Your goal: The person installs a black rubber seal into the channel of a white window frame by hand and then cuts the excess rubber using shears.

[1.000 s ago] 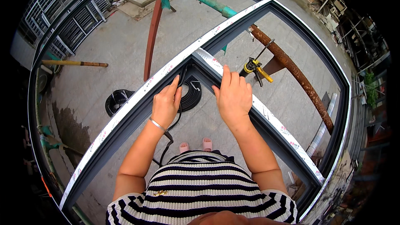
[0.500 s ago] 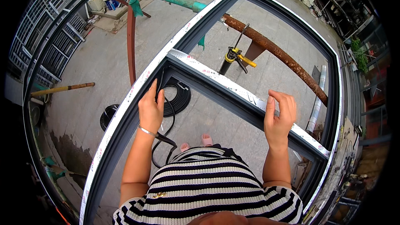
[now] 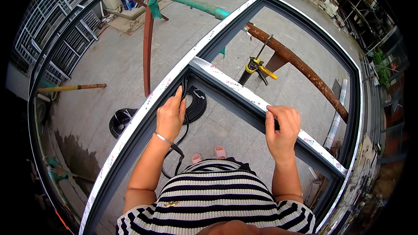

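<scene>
A large dark grey window frame [image 3: 143,122] with white protective film stretches across in front of me. My left hand [image 3: 170,115] is closed at the inner corner of its near section, fingers pinching a black rubber strip [image 3: 185,81] against the groove. Below that hand the strip's tail [image 3: 174,148] hangs down toward my body, partly hidden by my wrist. On the slanting crossbar [image 3: 230,82], my right hand [image 3: 283,132] is curled, thumb and fingertips closed over the bar's edge. Whether those right fingers also touch a strip cannot be made out.
Through the frame I see a coil of black strip [image 3: 198,106] and a second black coil [image 3: 117,124] on the ground. A rusty pipe [image 3: 300,63] and a green pipe [image 3: 187,2] run beneath the frame. A black-and-yellow caulking gun [image 3: 252,67] stands beside the rusty pipe.
My right hand has come down and left onto the crossbar and its fingers have closed there. My left hand still pinches the strip near the corner. The whole view has shifted slightly.
</scene>
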